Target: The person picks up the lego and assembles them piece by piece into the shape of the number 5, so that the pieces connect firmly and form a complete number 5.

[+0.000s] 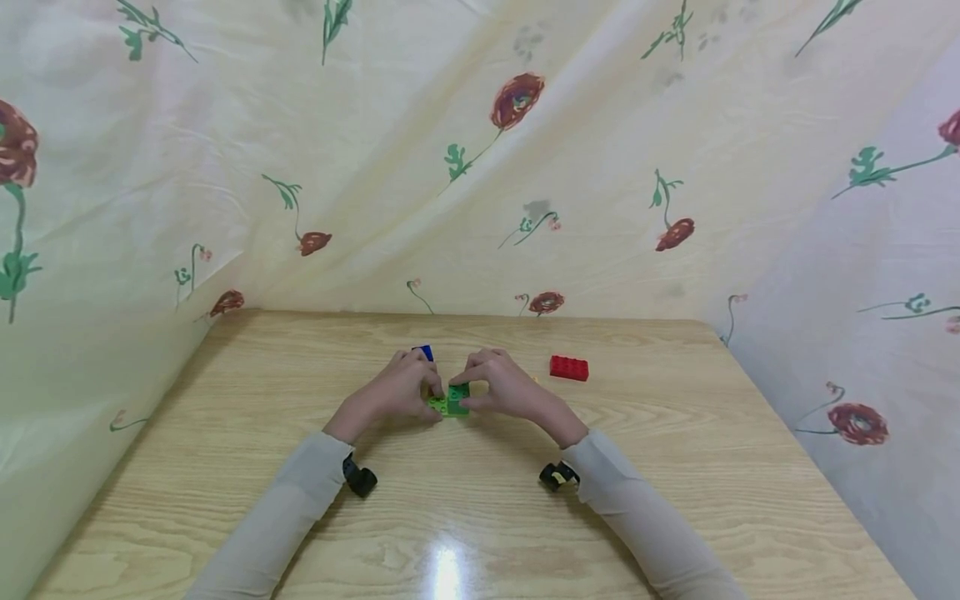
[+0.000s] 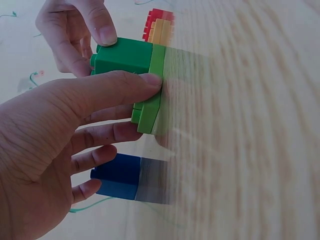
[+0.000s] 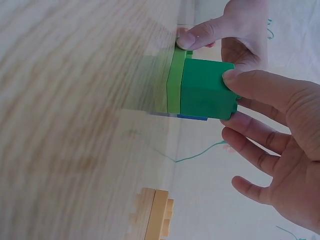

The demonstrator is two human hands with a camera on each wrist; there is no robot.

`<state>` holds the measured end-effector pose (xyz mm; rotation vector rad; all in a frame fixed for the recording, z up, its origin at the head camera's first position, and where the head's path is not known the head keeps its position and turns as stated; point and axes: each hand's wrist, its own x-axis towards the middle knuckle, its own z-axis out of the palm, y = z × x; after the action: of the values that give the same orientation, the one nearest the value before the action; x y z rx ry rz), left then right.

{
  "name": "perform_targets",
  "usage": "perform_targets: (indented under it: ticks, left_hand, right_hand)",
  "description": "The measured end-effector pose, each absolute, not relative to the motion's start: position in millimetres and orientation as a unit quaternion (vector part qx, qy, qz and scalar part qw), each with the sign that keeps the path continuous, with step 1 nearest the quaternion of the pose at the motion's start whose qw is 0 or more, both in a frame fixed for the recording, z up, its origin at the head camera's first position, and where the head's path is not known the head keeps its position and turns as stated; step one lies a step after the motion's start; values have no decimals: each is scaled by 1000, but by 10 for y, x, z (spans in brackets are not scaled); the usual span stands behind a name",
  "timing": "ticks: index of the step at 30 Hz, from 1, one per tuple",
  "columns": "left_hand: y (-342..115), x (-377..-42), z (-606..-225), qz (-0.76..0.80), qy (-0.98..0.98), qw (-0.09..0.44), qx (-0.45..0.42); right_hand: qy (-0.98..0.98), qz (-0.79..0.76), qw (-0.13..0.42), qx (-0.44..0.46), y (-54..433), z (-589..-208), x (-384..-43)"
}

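A dark green toy brick [image 1: 458, 406] sits upright on the right part of a flat light green brick [image 2: 156, 92], which lies on the table. My left hand [image 1: 399, 388] grips the light green brick at its left end, thumb on the near side and fingers on the far side. With thumb and fingertips, my right hand [image 1: 507, 387] pinches the dark green brick near its studded top, as the right wrist view [image 3: 206, 89] shows. Just beyond the left hand stands a blue brick [image 2: 119, 172], partly covered by the fingers in the head view.
A red brick [image 1: 569, 367] lies on the wooden table [image 1: 465, 500] to the right of the hands. A flat orange brick [image 3: 157, 215] is nearer the right hand, mostly hidden behind it from above. Flower-patterned cloth [image 1: 420, 167] hangs behind the table and at both sides.
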<state>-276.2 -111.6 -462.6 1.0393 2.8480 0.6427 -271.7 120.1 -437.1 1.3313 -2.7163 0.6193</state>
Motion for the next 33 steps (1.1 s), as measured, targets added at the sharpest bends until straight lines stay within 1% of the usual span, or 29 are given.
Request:
perform_targets:
  ticks: [8, 27, 33]
  left_hand:
    - [-1120, -2774, -4627, 210, 919, 23, 334]
    - [-1124, -2768, -4635, 208, 918, 18, 338]
    - [-1115, -2766, -4635, 208, 917, 18, 339]
  right_hand:
    - [-885, 187, 19, 425, 1188, -4355, -2724]
    - [-885, 172, 27, 431, 1181, -4340, -2719]
    - [-885, 175, 17, 432, 1190, -4326, -2725]
